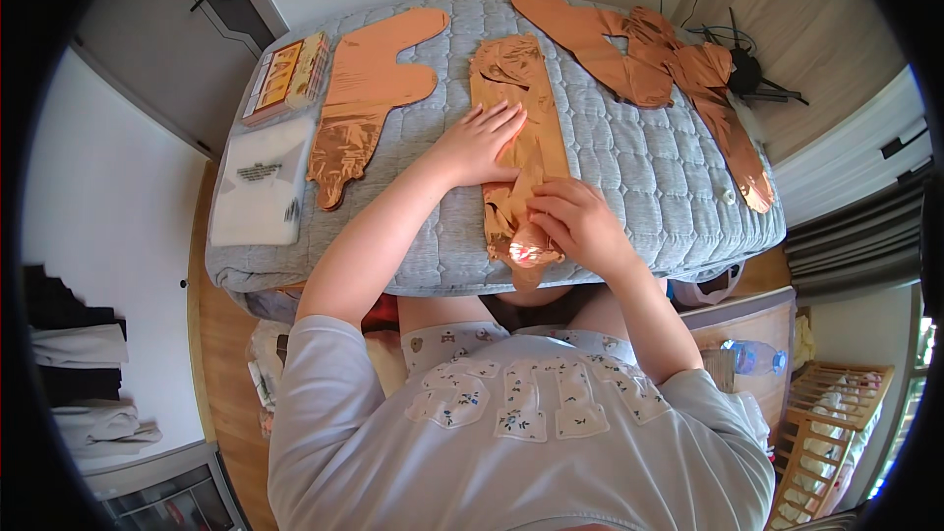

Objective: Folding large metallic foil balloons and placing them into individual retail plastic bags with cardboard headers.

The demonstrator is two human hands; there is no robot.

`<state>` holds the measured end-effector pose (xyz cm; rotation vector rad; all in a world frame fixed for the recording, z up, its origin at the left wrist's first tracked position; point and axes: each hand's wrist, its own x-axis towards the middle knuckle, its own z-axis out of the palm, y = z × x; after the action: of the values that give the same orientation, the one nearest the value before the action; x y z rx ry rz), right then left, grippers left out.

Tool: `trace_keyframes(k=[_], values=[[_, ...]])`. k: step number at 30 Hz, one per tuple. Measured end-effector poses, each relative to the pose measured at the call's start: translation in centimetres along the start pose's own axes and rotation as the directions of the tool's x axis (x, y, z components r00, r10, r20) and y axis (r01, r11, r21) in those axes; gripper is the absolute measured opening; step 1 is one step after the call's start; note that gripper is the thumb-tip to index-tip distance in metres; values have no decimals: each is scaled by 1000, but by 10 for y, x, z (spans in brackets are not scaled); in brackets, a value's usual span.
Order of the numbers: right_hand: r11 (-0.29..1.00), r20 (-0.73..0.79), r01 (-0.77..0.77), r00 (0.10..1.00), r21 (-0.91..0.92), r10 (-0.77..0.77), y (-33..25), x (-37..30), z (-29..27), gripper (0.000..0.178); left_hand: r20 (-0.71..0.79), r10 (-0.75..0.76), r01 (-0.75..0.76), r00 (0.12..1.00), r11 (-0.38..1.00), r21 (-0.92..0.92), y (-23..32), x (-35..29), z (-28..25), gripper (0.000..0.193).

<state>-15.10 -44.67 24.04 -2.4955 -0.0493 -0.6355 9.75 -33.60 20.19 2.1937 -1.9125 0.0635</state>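
A flat, rose-gold foil balloon lies lengthwise on the grey quilted mattress in front of me, its foil creased towards the near end. My left hand rests on its middle with the fingers stretched out flat. Closer to me, my right hand has its fingers bent and pinched on the crinkled foil by the near end. Another flat foil balloon is spread out to the left. At the far right a larger rose-gold foil piece stretches down the mattress, partly crumpled.
On the mattress's left side are a colourful box and a clear-and-white plastic packet. A black stand with legs is at the right edge, and a small white roll lies nearer. A plastic bottle and wooden crib are lower right.
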Motion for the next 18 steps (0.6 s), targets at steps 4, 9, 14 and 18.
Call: trace_keyframes(k=[4, 9, 14, 18], values=[[993, 102, 107, 990, -58, -100, 4, -3, -1, 23, 7, -4, 5, 1000, 1000, -6, 2, 0, -2, 103], [995, 143, 89, 986, -38, -83, 2, -3, -3, 24, -6, -5, 5, 1000, 1000, -28, -5, 0, 4, 97], [992, 182, 58, 983, -115, -36, 5, -4, -3, 22, 30, 9, -9, 1000, 1000, 10, -3, 1, -1, 106], [993, 254, 37, 967, -113, -7, 7, 6, -11, 23, 49, -9, 8, 999, 1000, 30, 3, 1, -8, 111]])
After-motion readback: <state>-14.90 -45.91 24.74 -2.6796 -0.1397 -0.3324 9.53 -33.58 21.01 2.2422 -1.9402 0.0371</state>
